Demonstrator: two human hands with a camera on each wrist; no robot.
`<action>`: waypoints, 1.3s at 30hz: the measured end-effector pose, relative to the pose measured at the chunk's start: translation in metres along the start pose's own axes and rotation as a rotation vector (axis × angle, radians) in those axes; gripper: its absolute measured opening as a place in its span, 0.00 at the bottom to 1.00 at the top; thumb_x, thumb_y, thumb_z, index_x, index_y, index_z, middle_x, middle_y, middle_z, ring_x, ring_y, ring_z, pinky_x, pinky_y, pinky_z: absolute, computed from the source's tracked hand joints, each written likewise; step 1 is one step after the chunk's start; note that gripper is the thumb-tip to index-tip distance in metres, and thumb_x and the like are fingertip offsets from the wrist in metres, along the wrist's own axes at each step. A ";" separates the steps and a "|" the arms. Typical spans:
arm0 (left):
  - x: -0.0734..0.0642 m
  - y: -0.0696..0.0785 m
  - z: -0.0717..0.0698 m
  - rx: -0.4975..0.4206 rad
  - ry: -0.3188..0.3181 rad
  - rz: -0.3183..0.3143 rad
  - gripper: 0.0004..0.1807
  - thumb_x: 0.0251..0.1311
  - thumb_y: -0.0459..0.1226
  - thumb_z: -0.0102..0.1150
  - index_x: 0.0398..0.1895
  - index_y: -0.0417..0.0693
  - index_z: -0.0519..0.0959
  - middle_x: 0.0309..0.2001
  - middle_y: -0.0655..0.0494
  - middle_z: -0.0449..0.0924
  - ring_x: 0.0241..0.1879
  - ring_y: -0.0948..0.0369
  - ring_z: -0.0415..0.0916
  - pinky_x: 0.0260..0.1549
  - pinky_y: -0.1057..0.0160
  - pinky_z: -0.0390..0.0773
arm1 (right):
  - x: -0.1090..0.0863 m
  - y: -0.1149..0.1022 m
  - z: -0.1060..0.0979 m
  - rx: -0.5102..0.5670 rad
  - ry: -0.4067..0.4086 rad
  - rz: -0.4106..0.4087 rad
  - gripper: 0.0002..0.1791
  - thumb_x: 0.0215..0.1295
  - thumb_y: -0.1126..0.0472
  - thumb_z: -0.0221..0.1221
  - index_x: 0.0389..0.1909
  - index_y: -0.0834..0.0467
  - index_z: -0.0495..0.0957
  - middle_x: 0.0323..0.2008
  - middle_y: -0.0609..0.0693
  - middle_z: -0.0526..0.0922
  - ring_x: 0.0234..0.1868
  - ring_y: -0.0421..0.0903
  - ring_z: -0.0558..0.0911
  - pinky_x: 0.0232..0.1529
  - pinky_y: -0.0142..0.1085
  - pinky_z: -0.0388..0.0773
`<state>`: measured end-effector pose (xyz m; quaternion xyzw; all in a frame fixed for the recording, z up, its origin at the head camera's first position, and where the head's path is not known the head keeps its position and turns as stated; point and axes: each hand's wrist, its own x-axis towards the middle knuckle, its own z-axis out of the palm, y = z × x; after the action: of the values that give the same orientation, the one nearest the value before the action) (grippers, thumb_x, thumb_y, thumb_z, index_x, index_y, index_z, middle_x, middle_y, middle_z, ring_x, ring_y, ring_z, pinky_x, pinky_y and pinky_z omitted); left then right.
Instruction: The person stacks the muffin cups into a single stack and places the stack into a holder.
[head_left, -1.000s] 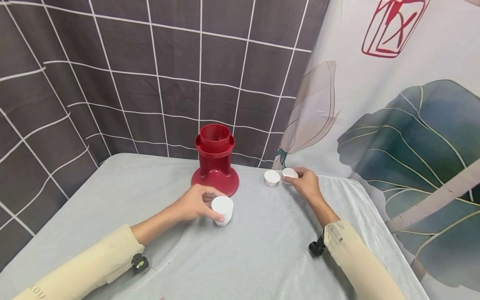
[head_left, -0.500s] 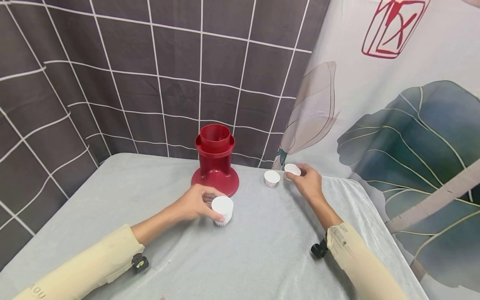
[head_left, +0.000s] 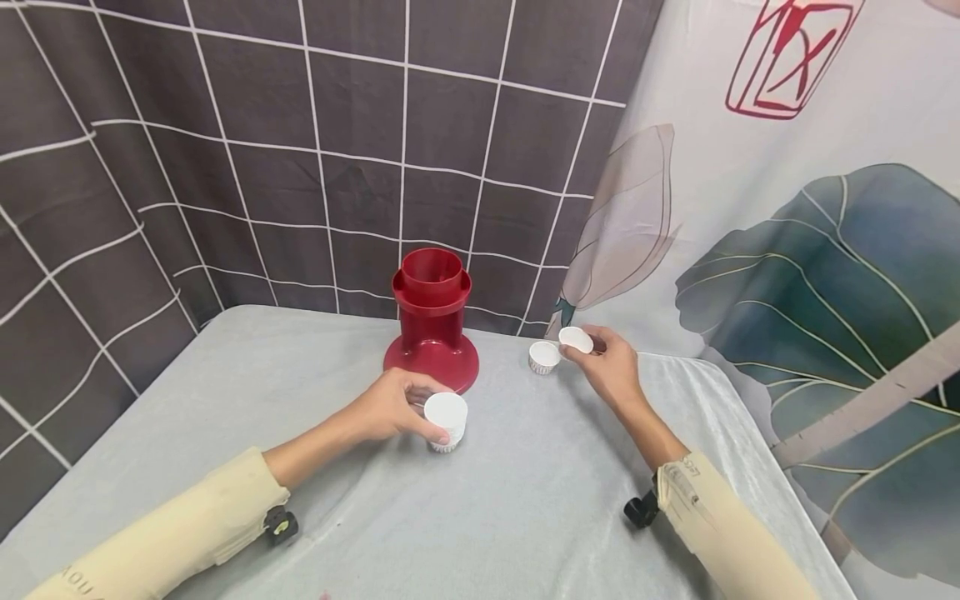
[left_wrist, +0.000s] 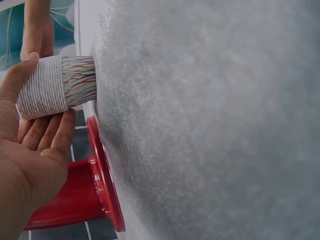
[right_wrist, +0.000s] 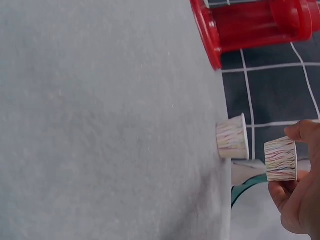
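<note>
My left hand (head_left: 393,407) grips a stack of white paper baking cups (left_wrist: 52,85), thumb on one side and fingers on the other. Only the lowest cup of the stack shows its wavy coloured stripes; its base is right at the cloth. My right hand (head_left: 611,367) pinches a single paper baking cup (right_wrist: 281,160) by its sides, raised off the table and slightly tilted. Just left of it, another paper baking cup (head_left: 543,357) stands upright on the cloth, with the same coloured wavy lines (right_wrist: 232,137).
A red plastic stand (head_left: 431,325) with a round base and tube-like top stands at the back middle, behind the stack. Grey cloth (head_left: 510,500) covers the table. A dark gridded curtain (head_left: 360,125) and a leaf-printed curtain (head_left: 825,275) hang behind it.
My right hand has lifted its baking cup off the cloth, first rightward, then back left toward the standing cup. My left hand and the stack stay put.
</note>
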<state>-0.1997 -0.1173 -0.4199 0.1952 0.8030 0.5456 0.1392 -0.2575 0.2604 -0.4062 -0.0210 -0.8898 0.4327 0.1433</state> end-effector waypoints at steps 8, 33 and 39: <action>0.001 0.000 0.000 0.007 0.002 0.006 0.30 0.52 0.35 0.90 0.61 0.41 0.91 0.51 0.48 0.96 0.50 0.55 0.94 0.54 0.59 0.93 | -0.008 -0.012 0.006 0.019 -0.019 -0.039 0.35 0.70 0.54 0.76 0.73 0.65 0.81 0.64 0.68 0.89 0.64 0.63 0.90 0.65 0.43 0.85; 0.000 0.000 -0.001 0.005 -0.012 0.010 0.30 0.53 0.35 0.90 0.61 0.40 0.91 0.51 0.47 0.96 0.51 0.54 0.95 0.53 0.61 0.93 | -0.042 -0.061 0.030 0.132 -0.137 -0.145 0.33 0.64 0.58 0.80 0.69 0.64 0.84 0.60 0.63 0.91 0.60 0.59 0.92 0.68 0.51 0.89; 0.000 0.000 0.000 0.012 -0.014 0.007 0.30 0.52 0.35 0.90 0.60 0.42 0.91 0.51 0.49 0.96 0.51 0.55 0.95 0.52 0.64 0.92 | -0.052 -0.073 0.035 0.164 -0.172 -0.167 0.32 0.64 0.58 0.80 0.67 0.63 0.85 0.61 0.61 0.90 0.61 0.57 0.90 0.69 0.53 0.89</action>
<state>-0.1999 -0.1175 -0.4196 0.2026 0.8046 0.5400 0.1416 -0.2112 0.1796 -0.3827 0.1018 -0.8592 0.4906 0.1033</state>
